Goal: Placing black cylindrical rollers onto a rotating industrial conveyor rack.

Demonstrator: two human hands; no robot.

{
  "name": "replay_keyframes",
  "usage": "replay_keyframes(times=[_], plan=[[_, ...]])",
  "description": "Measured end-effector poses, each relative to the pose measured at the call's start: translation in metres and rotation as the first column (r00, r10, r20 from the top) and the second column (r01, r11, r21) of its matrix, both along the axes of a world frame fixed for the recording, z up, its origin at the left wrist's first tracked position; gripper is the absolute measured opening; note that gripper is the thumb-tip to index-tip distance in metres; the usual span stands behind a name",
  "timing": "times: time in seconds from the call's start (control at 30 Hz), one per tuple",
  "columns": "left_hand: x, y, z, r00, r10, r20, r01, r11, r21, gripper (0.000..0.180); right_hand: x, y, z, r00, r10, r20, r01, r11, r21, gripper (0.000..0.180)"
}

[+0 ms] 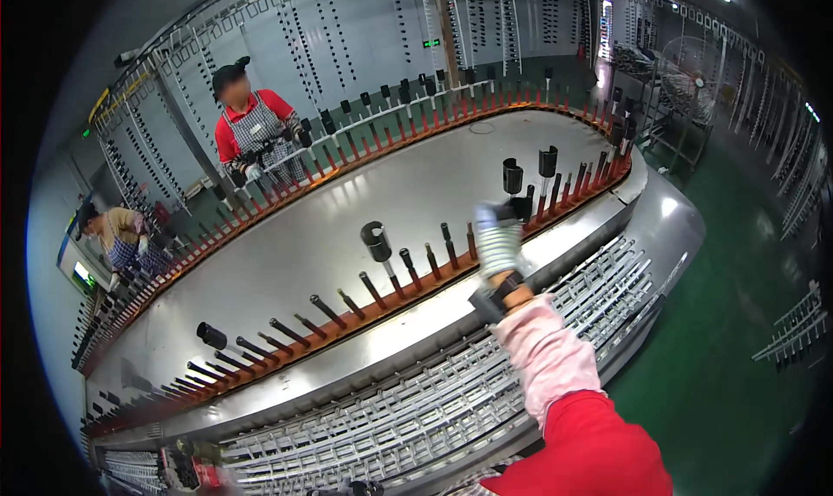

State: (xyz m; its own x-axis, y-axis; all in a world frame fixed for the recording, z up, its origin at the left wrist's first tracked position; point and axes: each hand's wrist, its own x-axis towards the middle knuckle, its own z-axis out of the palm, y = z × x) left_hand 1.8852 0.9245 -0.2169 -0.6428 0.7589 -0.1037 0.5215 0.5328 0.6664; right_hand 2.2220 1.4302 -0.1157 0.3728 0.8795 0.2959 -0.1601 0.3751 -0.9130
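Note:
My right hand (pixel 498 240), in a pale striped knit glove, reaches over the near edge of the track. Its fingers are smeared by motion, so whether they hold anything cannot be made out. Just beyond it stands a black part (pixel 522 206), partly covered by the hand. Upright spindles (pixel 449 246) with reddish lower ends and dark tops line the track (pixel 382 309). Some carry black open-sided cylinders, such as one to the left of my hand (pixel 376 241) and two beyond it, one (pixel 513 176) nearer than the other (pixel 548 162). My left hand is not in view.
Metal racks (pixel 373 435) with short cross-pegs lie along the near side of the steel table (pixel 286 244). One co-worker (pixel 256 127) stands across the track; another (pixel 126 236) bends at far left. A large fan (pixel 690 79) stands at the back right. Racks of parts hang along the walls.

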Motion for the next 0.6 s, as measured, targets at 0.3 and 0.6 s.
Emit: replay_keyframes(times=[0.3,0.6], plan=[[-0.008,-0.009,-0.025,0.993,-0.034,-0.112,0.030,0.999,-0.036,0.034,0.028,0.054,-0.030,0.933,-0.063,0.354,0.092,0.994,-0.064,0.029],[-0.015,-0.014,-0.043,0.904,0.113,0.412,-0.140,0.989,0.036,0.042,-0.024,-0.180,-0.003,0.735,0.671,0.100,-0.637,0.733,-0.239,0.032]])
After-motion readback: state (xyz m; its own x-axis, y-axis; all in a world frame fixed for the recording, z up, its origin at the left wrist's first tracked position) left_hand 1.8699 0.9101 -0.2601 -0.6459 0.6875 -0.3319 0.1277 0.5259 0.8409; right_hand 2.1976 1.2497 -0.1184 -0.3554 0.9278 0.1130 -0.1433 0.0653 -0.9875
